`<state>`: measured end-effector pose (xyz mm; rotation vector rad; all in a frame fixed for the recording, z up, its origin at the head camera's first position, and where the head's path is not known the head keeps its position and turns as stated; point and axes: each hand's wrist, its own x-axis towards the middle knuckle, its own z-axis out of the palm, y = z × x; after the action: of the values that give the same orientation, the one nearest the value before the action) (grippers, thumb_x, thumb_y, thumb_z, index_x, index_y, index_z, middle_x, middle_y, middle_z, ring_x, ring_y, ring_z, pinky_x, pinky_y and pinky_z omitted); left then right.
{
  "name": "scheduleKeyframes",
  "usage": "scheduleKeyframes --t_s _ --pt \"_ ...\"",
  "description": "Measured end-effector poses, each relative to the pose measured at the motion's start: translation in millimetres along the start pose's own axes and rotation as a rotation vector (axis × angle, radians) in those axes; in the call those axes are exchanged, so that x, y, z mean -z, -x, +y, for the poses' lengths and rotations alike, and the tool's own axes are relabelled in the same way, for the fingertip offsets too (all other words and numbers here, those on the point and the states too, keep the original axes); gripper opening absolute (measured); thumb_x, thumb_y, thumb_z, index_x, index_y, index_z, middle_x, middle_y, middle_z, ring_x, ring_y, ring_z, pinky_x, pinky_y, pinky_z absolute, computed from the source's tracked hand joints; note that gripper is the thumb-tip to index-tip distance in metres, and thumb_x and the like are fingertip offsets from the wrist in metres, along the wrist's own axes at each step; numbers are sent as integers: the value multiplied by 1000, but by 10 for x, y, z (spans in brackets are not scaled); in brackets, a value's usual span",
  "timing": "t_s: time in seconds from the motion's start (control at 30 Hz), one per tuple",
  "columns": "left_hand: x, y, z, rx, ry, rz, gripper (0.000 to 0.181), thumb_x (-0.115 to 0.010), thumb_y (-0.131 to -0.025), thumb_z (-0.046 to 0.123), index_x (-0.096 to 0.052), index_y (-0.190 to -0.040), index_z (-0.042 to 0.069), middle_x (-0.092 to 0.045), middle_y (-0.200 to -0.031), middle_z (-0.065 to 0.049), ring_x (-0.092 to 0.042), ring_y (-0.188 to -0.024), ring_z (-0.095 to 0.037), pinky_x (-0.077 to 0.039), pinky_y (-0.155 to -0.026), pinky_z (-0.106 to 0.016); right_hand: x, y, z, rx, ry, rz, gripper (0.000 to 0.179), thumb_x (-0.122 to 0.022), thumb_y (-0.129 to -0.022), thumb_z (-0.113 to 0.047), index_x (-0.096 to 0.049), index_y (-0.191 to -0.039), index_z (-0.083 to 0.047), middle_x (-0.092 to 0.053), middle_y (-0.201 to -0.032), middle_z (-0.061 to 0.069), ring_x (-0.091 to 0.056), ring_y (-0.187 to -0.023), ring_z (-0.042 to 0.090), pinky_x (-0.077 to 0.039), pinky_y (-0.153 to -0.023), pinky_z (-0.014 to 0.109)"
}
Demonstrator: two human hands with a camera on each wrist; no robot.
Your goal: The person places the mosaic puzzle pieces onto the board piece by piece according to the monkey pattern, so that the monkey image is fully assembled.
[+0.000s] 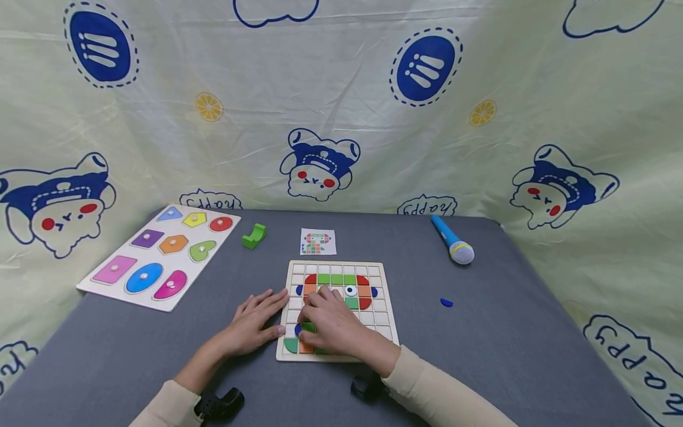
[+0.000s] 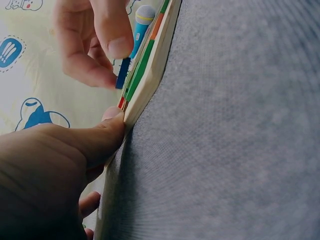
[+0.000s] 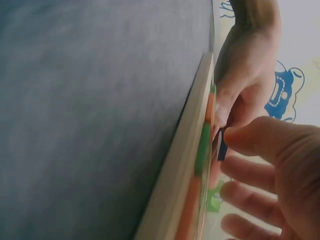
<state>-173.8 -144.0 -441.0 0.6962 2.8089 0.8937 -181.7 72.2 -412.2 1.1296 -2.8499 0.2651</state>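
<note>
A wooden grid board (image 1: 382, 319) lies on the table, with red, green, orange and blue tiles in some of its squares. My right hand (image 1: 337, 325) is over the board's lower left part and pinches a small dark blue piece (image 2: 122, 73) between thumb and fingers. In the right wrist view the blue piece (image 3: 222, 146) stands on edge just above the board. My left hand (image 1: 249, 327) lies at the board's left edge, fingers stretched out, thumb and fingertips touching the rim. The right hand hides the tiles beneath it.
Behind the board lies a picture card (image 1: 318, 242). A green block (image 1: 254, 236) and a shape puzzle (image 1: 184, 261) lie to the left. At the right are a toy microphone (image 1: 451, 239) and a loose blue piece (image 1: 446, 302) on the grey table (image 1: 480, 356).
</note>
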Motion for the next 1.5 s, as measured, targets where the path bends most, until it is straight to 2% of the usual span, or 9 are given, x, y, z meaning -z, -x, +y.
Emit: scheduleKeyframes --t_s 0.3,0.53,0.8,1.0,1.27,1.5 --pt "12 -2 5 9 5 -13 64 -59 -92 33 -35 -147 10 -31 -155 -8 -20 -144 -38 -8 -110 -66 16 72 124 95 -24 -17 18 -66 -85 -38 -71 -98 -26 -57 -100 -7 -40 -95 11 -38 -83 28" --pt "11 -3 13 7 16 -18 64 -59 -92 34 -34 -147 11 -30 -155 -8 -19 -144 -39 -7 -110 -66 11 113 170 110 -15 44 19 -65 -87 -29 -69 -105 -27 -58 -101 -6 -41 -93 11 -39 -82 28" --pt "26 -5 25 7 14 -17 64 -59 -92 32 -34 -147 10 -30 -155 -8 -19 -144 -39 -7 -111 -65 47 210 171 154 -43 31 10 -64 -87 -36 -71 -87 -29 -58 -101 -8 -42 -95 10 -38 -83 29" --pt "26 0 24 11 20 -19 64 -59 -92 32 -34 -147 10 -30 -155 -8 -19 -144 -38 -7 -111 -65 60 239 157 156 -60 5 13 -65 -87 -39 -72 -85 -28 -57 -99 -8 -40 -93 10 -36 -81 27" --pt "11 -8 10 4 9 -13 64 -59 -92 32 -35 -147 10 -31 -155 -7 -21 -144 -38 -8 -111 -65 23 202 178 138 7 41 18 -65 -86 -42 -72 -92 -27 -58 -99 -7 -41 -94 11 -37 -81 29" --pt "16 -12 13 14 10 -20 64 -59 -92 32 -35 -146 11 -31 -155 -7 -20 -144 -38 -8 -111 -65 4 114 111 105 42 35 21 -66 -84 -46 -71 -93 -28 -58 -100 -7 -41 -93 11 -37 -80 29"
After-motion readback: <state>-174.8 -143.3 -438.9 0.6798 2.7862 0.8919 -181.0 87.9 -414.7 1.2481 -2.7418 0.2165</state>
